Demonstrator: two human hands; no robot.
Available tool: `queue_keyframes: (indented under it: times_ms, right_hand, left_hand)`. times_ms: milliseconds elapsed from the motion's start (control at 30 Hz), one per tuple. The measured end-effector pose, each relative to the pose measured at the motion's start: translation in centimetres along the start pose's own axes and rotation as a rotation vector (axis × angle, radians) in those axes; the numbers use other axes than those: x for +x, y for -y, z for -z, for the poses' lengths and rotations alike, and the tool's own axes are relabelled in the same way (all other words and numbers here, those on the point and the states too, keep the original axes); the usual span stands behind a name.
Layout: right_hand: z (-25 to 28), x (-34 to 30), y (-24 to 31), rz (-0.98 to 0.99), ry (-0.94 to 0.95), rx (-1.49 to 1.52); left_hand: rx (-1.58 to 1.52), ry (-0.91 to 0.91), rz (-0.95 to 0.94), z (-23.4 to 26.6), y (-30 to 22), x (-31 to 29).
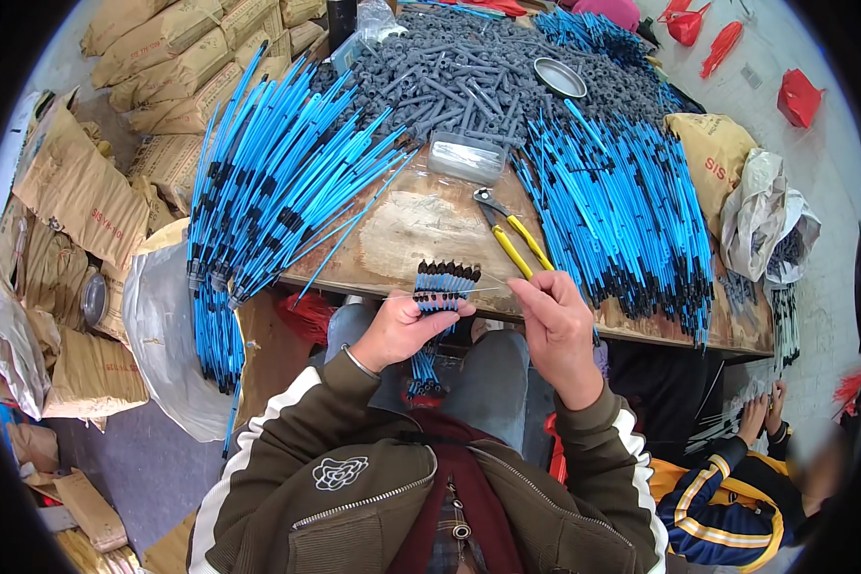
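Note:
My left hand [398, 331] is closed round a row of blue rods with black tips [444, 281], held side by side near the table's front edge. Their lower ends hang down between my knees. A thin pale wire [491, 289] runs across the rods, just below the black tips. Its right end is pinched between the thumb and fingers of my right hand [557, 320]. Beyond my right hand, pincers with yellow handles [513, 236] lie on the wooden table [416, 222], jaws pointing away from me.
Big piles of blue rods flank the table, left [287, 182] and right [622, 210]. Grey plastic plugs [450, 72] heap at the back, with a clear plastic box [466, 158] and a round metal lid [560, 77]. Brown sacks [86, 182] stand left. Another person's hands [763, 413] work at lower right.

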State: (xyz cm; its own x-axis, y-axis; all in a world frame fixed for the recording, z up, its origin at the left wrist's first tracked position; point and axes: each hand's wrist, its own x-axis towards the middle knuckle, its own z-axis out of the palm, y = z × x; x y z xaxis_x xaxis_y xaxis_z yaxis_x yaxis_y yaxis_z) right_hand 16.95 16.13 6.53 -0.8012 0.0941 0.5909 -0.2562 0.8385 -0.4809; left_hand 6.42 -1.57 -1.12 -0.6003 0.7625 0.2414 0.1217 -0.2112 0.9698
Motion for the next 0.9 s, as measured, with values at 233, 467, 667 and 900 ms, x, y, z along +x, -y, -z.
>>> queue_keyframes:
  times_ms: [233,467,667,900]
  right_hand:
    - [0.2,0.4,0.3,0.055,0.004,-0.093]
    - [1.2,1.6,1.0,0.162,0.076,-0.217]
    - [0.3,1.7,0.1,-0.027,0.100,0.099]
    - [0.1,2.0,-0.6,0.007,0.088,0.157]
  left_hand:
    - [0.062,0.017,-0.018,0.1,0.1,0.0]
    - [0.080,0.027,-0.023,-0.1,-0.4,0.1]
    - [0.037,0.027,0.000,-0.1,-0.1,0.1]
    - [0.057,0.044,-0.007,0.1,0.1,0.3]
